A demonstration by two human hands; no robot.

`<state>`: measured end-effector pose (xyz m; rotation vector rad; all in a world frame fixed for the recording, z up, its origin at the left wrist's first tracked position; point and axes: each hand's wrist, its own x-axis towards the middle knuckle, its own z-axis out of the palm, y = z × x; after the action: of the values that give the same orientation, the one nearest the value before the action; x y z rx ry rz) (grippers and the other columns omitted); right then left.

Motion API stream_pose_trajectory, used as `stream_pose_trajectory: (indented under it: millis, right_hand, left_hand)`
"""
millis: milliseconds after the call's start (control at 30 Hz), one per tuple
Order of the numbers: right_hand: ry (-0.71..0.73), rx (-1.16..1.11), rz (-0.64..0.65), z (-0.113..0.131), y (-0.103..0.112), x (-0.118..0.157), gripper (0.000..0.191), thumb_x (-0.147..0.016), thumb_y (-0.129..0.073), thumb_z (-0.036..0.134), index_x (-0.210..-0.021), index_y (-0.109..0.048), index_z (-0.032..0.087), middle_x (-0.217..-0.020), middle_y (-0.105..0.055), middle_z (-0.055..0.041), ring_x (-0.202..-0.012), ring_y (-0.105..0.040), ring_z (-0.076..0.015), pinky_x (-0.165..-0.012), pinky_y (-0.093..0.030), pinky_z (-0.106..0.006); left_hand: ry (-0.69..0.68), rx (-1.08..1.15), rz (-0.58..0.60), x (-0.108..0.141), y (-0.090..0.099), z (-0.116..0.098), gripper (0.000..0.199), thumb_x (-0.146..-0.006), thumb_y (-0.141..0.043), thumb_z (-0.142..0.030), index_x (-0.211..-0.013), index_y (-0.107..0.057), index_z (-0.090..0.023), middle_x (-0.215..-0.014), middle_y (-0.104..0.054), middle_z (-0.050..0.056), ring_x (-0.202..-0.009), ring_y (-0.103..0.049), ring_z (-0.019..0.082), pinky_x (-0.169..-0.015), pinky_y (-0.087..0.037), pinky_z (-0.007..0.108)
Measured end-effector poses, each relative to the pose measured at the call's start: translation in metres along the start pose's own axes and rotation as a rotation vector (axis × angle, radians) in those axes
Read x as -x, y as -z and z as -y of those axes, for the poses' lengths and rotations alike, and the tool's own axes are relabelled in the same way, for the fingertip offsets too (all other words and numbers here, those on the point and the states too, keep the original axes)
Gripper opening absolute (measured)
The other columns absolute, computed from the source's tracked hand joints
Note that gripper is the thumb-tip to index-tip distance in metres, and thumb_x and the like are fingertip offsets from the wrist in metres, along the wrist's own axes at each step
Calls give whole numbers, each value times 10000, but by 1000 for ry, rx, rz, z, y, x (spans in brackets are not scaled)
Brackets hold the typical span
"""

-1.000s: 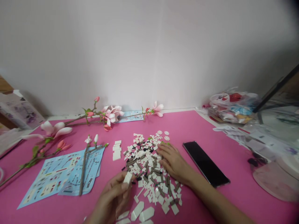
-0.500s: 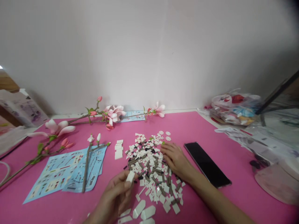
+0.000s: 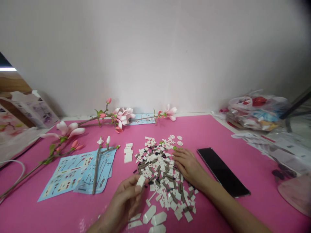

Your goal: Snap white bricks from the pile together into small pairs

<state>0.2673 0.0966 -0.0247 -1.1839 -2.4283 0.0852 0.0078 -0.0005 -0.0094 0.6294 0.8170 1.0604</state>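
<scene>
While your left hand (image 3: 128, 197) pinches a white piece (image 3: 140, 181) between thumb and fingers at the lower center of the frame, your right hand (image 3: 189, 164) lies palm down at the right edge of the loose pile of pieces (image 3: 167, 176), fingers outstretched; whether they grip anything cannot be told. A dark phone (image 3: 223, 171) lies at lower right, and a brown stem (image 3: 96, 173) crosses blue sheets (image 3: 64, 173) at lower left.

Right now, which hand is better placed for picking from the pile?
Probably the right hand: it lies at the edge of the pile, with no piece visible in it, while the left hand holds a white piece.
</scene>
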Motion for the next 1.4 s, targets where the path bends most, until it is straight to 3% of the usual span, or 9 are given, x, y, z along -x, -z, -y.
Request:
stream_pose_trajectory:
  millis: [233, 400, 500, 667, 900, 1133, 1300, 1400]
  right_hand:
    - [25, -30, -16, 4, 0, -2, 252, -897, -447, 168, -1006, -674, 183, -1042, -648, -101, -1038, -548, -248, -925, -438, -467]
    - [14, -73, -60, 8, 4, -2, 264, -907, -431, 165, -1043, -656, 190, -1078, -622, -110, -1061, -534, -253, -916, -453, -458]
    - [94, -119, -49, 14, 10, -2, 276, -904, -440, 171, -1087, -643, 211, -1110, -614, -105, -1084, -531, -249, -965, -425, -476]
    - [278, -188, 75, 24, 17, 0, 347, -890, -424, 130, -1165, -611, 226, -1189, -610, -86, -1135, -516, -230, -980, -424, -441]
    - [320, -105, 84, 28, 19, -1, 341, -865, -428, 88, -1122, -621, 202, -1170, -618, -83, -1113, -513, -228, -1007, -375, -455]
    - [273, 49, 124, 47, 28, -10, 305, -847, -445, 83, -1064, -624, 199, -1057, -636, -87, -1014, -542, -234, -985, -365, -493]
    - [237, 100, 154, 51, 30, -14, 291, -856, -458, 100, -1077, -614, 207, -1036, -629, -66, -1007, -532, -226, -1047, -278, -519]
    - [154, 97, 169, 49, 25, -18, 241, -889, -456, 146, -1038, -632, 216, -991, -629, -54, -962, -535, -209, -993, -344, -457]
  left_hand:
    - [-32, -17, 12, -2, 4, 4, 179, -743, -643, -271, -851, -638, -128, -422, -380, -82, -327, -226, 31, -357, -144, 188]
    - [-36, -20, 9, -2, 1, 1, 192, -744, -641, -266, -866, -649, -117, -402, -379, -83, -320, -218, 31, -354, -131, 188]
    - [-38, -27, 6, -2, 0, -1, 208, -739, -651, -283, -860, -651, -114, -381, -365, -90, -304, -211, 30, -345, -115, 190]
    - [-51, -42, -2, -4, 3, 1, 242, -735, -650, -281, -904, -663, -108, -419, -413, -74, -306, -244, 30, -350, -134, 191]
    - [-85, -16, 13, -5, 3, -2, 213, -729, -657, -259, -882, -650, -111, -405, -412, -83, -303, -231, 29, -346, -158, 187]
    - [-98, 21, 48, -8, 4, -2, 161, -764, -628, -266, -839, -611, -125, -405, -388, -98, -299, -221, 31, -329, -127, 183]
    - [-97, 68, 34, -8, 3, -4, 143, -718, -672, -233, -804, -622, -130, -438, -433, -77, -305, -232, 24, -336, -150, 191]
    - [-102, 69, 31, -8, 2, -5, 158, -701, -685, -247, -797, -639, -130, -426, -442, -72, -304, -244, 27, -346, -185, 193]
